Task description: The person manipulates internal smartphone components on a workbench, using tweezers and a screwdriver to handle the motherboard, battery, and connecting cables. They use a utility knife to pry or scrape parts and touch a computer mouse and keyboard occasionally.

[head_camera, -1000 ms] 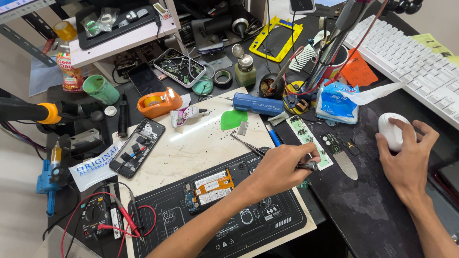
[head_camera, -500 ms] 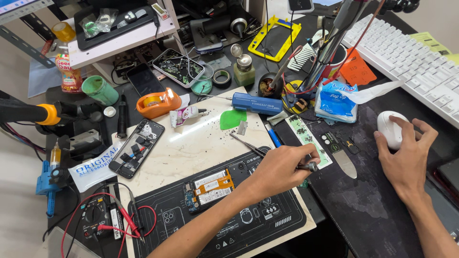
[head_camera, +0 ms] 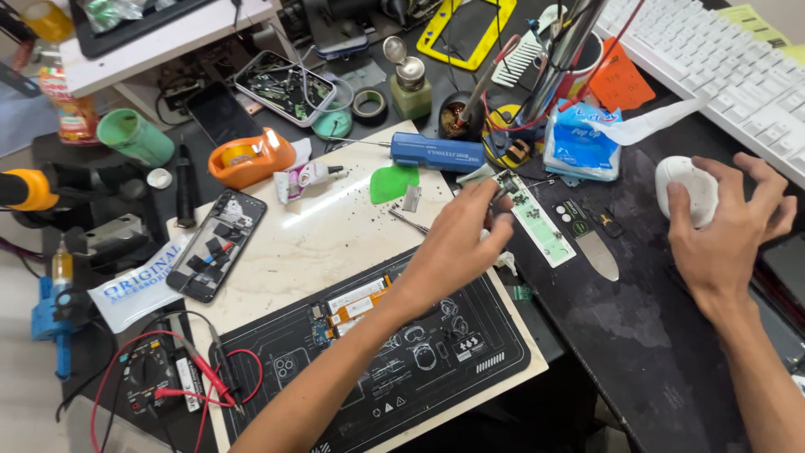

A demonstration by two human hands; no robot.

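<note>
White stone slab (head_camera: 302,243) taken as landmark.

Risks first, left to right:
- Opened phone (head_camera: 216,243) on slab's left edge, insides exposed. Likely to catch loose specks from the slab, or a knock from a passing forearm.
- Left hand (head_camera: 457,243) at slab's right edge, fingertips pinched on a small dark piece (head_camera: 506,186); cannot tell whether tool or part. Easily dropped if the pinch loosens, then lost among the debris.
- Pale screw strip (head_camera: 535,220) just right of slab, tiny screws on it. Could scatter if the hand brushes it.
- Right hand (head_camera: 725,226) well right of slab, fingers spread loosely, thumb and fingertips touching white mouse (head_camera: 686,189), not clenched. A nudge could shove the mouse toward the keyboard (head_camera: 713,59).

Counts:
- One green cup (head_camera: 134,138), up left of slab
- One opened phone
- One orange tape dispenser (head_camera: 250,159), at slab's top edge
- One green pick (head_camera: 392,182), on slab
- One blue driver (head_camera: 436,153), at slab's top right
- One strip
- One mouse
- One keyboard
- Two hands
</note>
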